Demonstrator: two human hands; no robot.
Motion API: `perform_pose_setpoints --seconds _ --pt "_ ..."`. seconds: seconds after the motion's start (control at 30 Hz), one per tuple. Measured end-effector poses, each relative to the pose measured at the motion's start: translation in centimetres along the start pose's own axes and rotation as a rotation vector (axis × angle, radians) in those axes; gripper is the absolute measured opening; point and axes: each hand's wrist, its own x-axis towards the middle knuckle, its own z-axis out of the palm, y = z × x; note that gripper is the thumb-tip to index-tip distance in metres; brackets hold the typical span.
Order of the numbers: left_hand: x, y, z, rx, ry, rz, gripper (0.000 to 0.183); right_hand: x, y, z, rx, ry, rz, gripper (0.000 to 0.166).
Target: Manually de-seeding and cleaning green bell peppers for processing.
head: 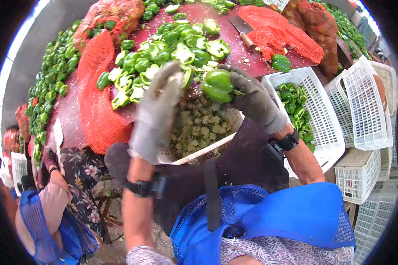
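In my gloved right hand is a whole green bell pepper, gripped from its right side above the table's near edge. My left hand, in a grey glove, is blurred and hovers left of that pepper. Its fingers point away from me, and whether they hold anything cannot be made out. Just beyond both hands lies a heap of cut green bell peppers, many with pale insides showing. Below my hands, a white crate between my legs contains many pale green pepper cores.
A cleaver lies on the red tabletop beside a red mesh bag. Another mesh bag drapes over the left side. At right, a white crate holds green pepper pieces, near stacked crates. A co-worker's arm shows at left.
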Motion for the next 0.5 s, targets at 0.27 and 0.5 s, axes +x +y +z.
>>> perform_pose_setpoints --seconds 0.27,0.5 --pt "-5.5 -6.2 3.3 -0.785 -0.092 -0.001 0.05 -4.1 1.5 4.3 -0.558 -0.137 -0.153 0.082" --pt "-6.6 -9.5 4.2 -0.649 -0.237 0.127 0.049 -4.0 0.6 2.3 -0.891 -0.207 -0.241 0.063"
